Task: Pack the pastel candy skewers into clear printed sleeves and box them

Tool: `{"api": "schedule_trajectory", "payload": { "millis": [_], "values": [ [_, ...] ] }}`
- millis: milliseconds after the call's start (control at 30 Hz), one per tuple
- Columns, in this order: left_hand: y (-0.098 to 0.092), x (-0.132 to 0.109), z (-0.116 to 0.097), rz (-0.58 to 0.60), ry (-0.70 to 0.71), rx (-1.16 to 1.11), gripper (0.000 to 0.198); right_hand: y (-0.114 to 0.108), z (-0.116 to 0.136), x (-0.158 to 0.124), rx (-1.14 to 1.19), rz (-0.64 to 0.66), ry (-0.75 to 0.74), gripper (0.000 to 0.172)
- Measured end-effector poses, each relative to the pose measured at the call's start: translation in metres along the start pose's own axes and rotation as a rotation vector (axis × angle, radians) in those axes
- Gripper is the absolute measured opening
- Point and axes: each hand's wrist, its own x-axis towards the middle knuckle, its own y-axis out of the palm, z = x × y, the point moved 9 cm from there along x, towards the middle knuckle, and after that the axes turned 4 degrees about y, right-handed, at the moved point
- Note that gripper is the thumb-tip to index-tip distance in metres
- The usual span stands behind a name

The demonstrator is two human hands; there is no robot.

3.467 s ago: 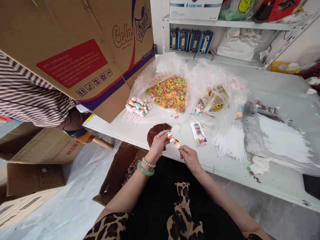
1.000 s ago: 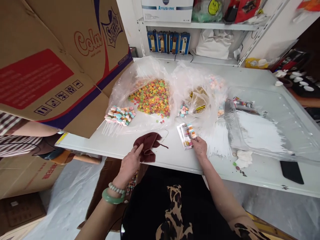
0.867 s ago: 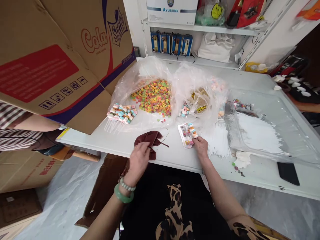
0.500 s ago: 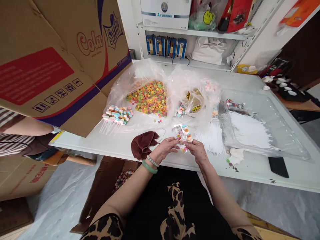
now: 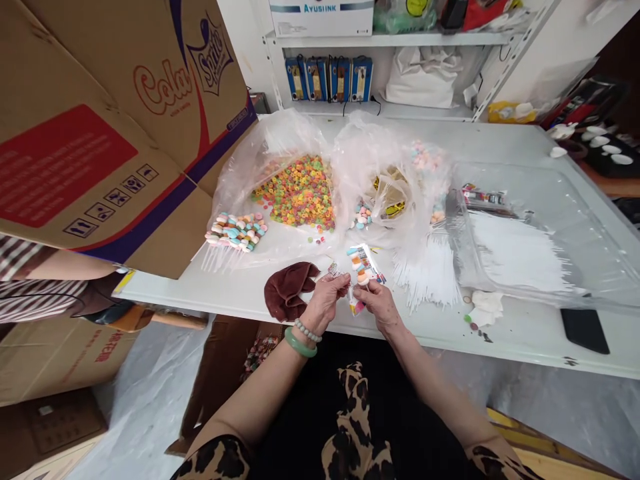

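Observation:
My left hand [image 5: 325, 303] pinches the edge of a clear printed packet [image 5: 367, 263] above the white table. My right hand [image 5: 375, 307] grips the lower end of a stick of stacked pastel candies [image 5: 358, 267], which lies against the packet. Whether the stick is inside the packet, I cannot tell. A crumpled brown cloth [image 5: 287, 290] lies just left of my left hand. Behind my hands, a heap of colourful ring candies [image 5: 299, 193] and a row of finished candy sticks [image 5: 235, 233] rest on clear plastic.
A loose bundle of white sticks [image 5: 425, 273] and a clear plastic tray [image 5: 525, 233] lie right of my hands. A black phone [image 5: 585, 330] sits near the table's front edge. A large cardboard box [image 5: 100, 133] overhangs the left, above a co-worker's striped sleeve [image 5: 40, 293].
My right hand has lifted the packet and candy stick off the table. My left hand has left the brown cloth and joined it, so both hands now work together over the table edge.

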Motion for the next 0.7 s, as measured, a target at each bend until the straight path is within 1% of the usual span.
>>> {"api": "schedule_trajectory", "payload": {
  "millis": [100, 233, 333, 400, 467, 567, 633, 700],
  "values": [
    [0.003, 0.000, -0.002, 0.028, -0.028, -0.038, 0.036, 0.004, -0.005, 0.003, 0.040, 0.010, 0.060, 0.030],
    [-0.006, 0.004, -0.017, 0.045, -0.017, 0.031, 0.037, 0.005, -0.008, 0.008, 0.081, 0.049, 0.113, 0.031],
    [-0.011, 0.006, -0.023, 0.049, -0.019, 0.047, 0.032, 0.004, -0.006, 0.010, 0.065, 0.048, 0.123, 0.032],
    [-0.012, 0.007, -0.023, 0.023, 0.000, -0.007, 0.028, 0.005, -0.003, 0.009, 0.045, 0.020, 0.113, 0.031],
    [-0.010, 0.008, -0.021, 0.006, 0.012, -0.098, 0.028, 0.009, 0.000, 0.008, 0.027, 0.024, 0.102, 0.030],
    [-0.006, 0.008, -0.013, 0.009, -0.048, -0.222, 0.027, 0.016, 0.000, 0.007, 0.044, 0.030, 0.093, 0.028],
    [-0.005, 0.008, -0.008, 0.017, -0.102, -0.290, 0.025, 0.014, -0.002, 0.008, 0.087, -0.012, 0.096, 0.028],
    [-0.007, 0.009, -0.008, 0.030, -0.122, -0.349, 0.024, 0.010, -0.005, 0.010, 0.128, -0.046, 0.109, 0.030]
  ]
}}
